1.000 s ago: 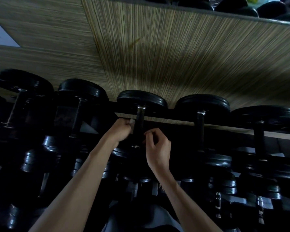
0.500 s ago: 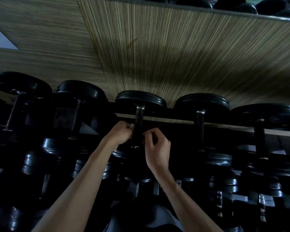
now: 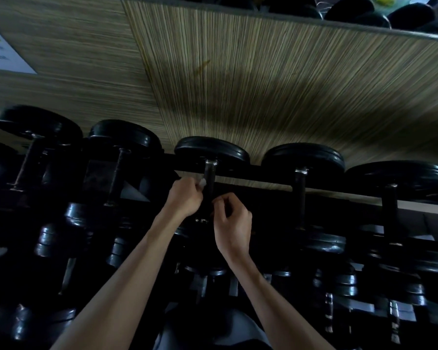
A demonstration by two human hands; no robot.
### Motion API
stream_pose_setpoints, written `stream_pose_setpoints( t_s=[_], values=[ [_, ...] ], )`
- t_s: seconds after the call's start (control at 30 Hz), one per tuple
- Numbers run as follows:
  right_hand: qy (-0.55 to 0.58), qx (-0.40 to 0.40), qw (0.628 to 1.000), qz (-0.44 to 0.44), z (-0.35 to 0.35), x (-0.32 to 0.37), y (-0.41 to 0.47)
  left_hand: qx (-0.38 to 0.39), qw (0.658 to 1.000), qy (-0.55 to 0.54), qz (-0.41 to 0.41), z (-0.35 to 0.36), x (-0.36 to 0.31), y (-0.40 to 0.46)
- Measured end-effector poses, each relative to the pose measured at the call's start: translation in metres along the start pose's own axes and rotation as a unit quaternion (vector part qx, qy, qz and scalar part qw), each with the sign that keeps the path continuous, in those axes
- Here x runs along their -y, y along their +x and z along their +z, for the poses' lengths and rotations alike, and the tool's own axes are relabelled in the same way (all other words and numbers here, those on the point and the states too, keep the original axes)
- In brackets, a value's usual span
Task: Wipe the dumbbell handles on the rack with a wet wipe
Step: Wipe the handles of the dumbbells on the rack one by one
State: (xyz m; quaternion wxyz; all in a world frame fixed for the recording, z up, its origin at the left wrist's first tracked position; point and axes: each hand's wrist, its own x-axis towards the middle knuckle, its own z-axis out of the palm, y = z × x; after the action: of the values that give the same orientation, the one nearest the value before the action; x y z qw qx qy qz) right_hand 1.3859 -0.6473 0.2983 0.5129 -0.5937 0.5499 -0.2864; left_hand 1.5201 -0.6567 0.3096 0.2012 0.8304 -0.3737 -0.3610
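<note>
Little changed since earlier frame: left hand (image 3: 185,198) still pinches wet wipe (image 3: 202,182) against middle dumbbell handle (image 3: 209,183) on rack (image 3: 263,173). Right hand (image 3: 232,221) curled beside handle, probably gripping wipe's other end; too dark. Mid-wipe; next, rub along handle.

Bare forearms, grey garment (image 3: 240,332) below

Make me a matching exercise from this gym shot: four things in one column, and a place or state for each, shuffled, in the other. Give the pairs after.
Things
1. left hand
2. right hand
3. wet wipe
4. paper sign

Places or states
A. on the wall, far left
B. right of the middle dumbbell handle, fingers curled
C. pale bit showing at the knuckles
D. left of that handle, gripping the wipe

Pairs: 1-D, 2-B, 3-C, 4-A
</note>
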Motion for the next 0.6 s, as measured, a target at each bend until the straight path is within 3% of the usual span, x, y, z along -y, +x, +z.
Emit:
stream_pose_setpoints(
  t_s=[0.1, 0.23, 0.37, 0.47, 0.6],
  values=[
    [0.011, 0.016, 1.0, 0.0, -0.003, 0.001, -0.001, -0.008, 0.999, 0.032, -0.004, -0.001, -0.008, 0.002],
    [0.013, 0.038, 0.999, 0.005, -0.007, 0.001, 0.001, 0.089, 0.984, 0.151, -0.018, -0.01, 0.002, -0.02],
    [0.006, 0.052, 0.999, 0.005, -0.012, 0.004, 0.003, 0.106, 0.991, 0.074, -0.018, -0.021, 0.004, -0.036],
    [0.02, 0.083, 0.996, 0.01, -0.016, 0.001, 0.008, 0.025, 0.999, -0.022, 0.0, -0.02, 0.011, -0.047],
    [-0.04, 0.205, 0.977, -0.033, -0.02, 0.001, 0.018, -0.04, 0.99, -0.126, 0.046, -0.022, 0.02, -0.072]
  ],
)
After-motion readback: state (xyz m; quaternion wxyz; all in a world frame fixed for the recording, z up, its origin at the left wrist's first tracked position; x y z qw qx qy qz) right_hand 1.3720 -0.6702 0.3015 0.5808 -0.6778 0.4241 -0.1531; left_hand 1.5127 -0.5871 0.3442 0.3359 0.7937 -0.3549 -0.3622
